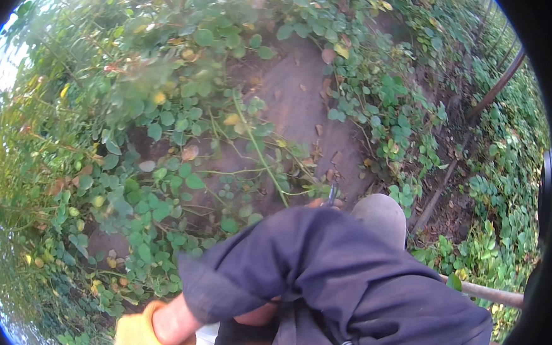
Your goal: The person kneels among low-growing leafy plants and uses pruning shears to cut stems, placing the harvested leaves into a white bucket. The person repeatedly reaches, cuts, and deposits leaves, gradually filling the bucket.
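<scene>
My right arm, in a dark sleeve, crosses the lower middle, ending in my right hand [149, 329] in a yellow glove at the lower left. Its fingers are not clearly visible. A white object [206, 336] lies beside the glove, partly cut off. Behind the sleeve, a small patch of skin [317, 202], possibly my left hand, is beside a narrow dark tool [332, 193]; the sleeve hides most of it. A grey rounded object [377, 217] shows just right of the tool, among stems and leaves.
Leafy vines [162, 172] with some yellowing leaves surround a patch of bare soil [287, 91] with fallen leaves. A long wooden pole [496, 81] runs along the right side, and a shorter pale pole [493, 293] lies at the lower right. Thin stakes stand at the upper right.
</scene>
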Motion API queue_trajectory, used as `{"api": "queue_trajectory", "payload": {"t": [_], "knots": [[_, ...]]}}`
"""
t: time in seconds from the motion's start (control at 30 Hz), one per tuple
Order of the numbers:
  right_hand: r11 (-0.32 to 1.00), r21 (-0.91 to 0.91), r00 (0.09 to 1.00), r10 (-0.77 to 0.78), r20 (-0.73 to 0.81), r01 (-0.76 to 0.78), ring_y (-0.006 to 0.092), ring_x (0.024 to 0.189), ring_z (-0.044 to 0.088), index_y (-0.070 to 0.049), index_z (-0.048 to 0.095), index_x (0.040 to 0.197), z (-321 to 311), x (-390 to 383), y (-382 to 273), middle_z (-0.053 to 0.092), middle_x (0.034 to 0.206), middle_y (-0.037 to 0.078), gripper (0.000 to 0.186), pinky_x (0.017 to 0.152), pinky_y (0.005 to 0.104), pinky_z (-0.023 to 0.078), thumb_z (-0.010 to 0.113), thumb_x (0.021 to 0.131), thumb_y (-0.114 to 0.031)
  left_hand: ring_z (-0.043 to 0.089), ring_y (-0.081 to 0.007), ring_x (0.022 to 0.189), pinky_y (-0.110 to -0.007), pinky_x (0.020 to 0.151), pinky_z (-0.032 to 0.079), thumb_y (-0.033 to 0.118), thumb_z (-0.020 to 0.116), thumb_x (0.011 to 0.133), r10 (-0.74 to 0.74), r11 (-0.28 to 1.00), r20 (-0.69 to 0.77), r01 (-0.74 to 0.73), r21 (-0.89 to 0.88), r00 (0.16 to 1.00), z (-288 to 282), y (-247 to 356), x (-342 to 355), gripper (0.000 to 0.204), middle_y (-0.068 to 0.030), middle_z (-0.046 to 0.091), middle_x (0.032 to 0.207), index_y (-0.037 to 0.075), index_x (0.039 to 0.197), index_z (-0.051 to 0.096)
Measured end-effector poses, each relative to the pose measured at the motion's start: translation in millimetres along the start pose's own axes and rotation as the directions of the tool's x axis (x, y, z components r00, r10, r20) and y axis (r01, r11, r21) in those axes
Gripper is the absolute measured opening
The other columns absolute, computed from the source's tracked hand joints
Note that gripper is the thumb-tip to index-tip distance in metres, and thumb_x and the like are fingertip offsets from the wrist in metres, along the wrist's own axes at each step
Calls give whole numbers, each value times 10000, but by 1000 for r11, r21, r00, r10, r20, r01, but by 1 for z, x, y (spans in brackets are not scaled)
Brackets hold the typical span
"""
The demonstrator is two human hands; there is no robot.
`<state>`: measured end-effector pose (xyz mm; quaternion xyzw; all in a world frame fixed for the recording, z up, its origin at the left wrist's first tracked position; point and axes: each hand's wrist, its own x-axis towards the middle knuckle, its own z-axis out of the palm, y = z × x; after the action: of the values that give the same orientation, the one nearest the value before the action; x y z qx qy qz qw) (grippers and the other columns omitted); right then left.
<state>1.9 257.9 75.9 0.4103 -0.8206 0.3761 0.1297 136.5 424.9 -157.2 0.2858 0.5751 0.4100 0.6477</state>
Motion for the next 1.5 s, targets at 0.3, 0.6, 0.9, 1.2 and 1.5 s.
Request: {"api": "queue_trajectory", "payload": {"t": [0.3,0.6,0.9,1.2,1.5], "knots": [[989,-30,964,134,-230,-145,325,821,767,-55,711,1039,-3,-89,64,728,840,146,200,741,473,645,741,849,-112,742,-213,898,-382,815,580,309,699,989,215,945,-100,-181,273,971,0,39,-32,414,-106,774,967,14,1274,756],[554,-81,497,660,-563,-828,174,856,741,-86,741,1403,-178,-284,32,795,999,98,376,770,357,622,713,1029,-64,723,-169,864,-331,818,589,244,646,1057,285,958,36,-286,36,958,-6,67,-37,422,-89,769,993,-49,1359,681],[214,762,-717,260,-647,-611,128,912,702,-19,673,1510,-204,-570,27,780,1305,96,460,720,292,574,712,1057,-90,742,-177,937,-326,856,593,263,674,1051,280,958,37,-277,-70,959,-16,59,-32,495,-111,777,1067,-51,1432,641],[244,526,-466,262,-845,-815,272,1130,740,-66,629,1576,-276,-694,102,757,1419,101,524,893,379,589,736,1076,-179,751,-201,1060,-336,980,568,330,681,1027,149,978,-18,-144,150,989,-12,58,-29,555,-130,809,1125,-49,1433,673],[559,537,-455,294,-840,-631,150,1090,715,-51,711,1476,-276,-660,85,789,1344,78,360,974,338,565,612,1153,-172,757,-234,1053,-338,979,566,354,702,990,16,977,-37,-8,211,999,-12,51,-20,577,-168,797,1111,-61,1391,684]]}}
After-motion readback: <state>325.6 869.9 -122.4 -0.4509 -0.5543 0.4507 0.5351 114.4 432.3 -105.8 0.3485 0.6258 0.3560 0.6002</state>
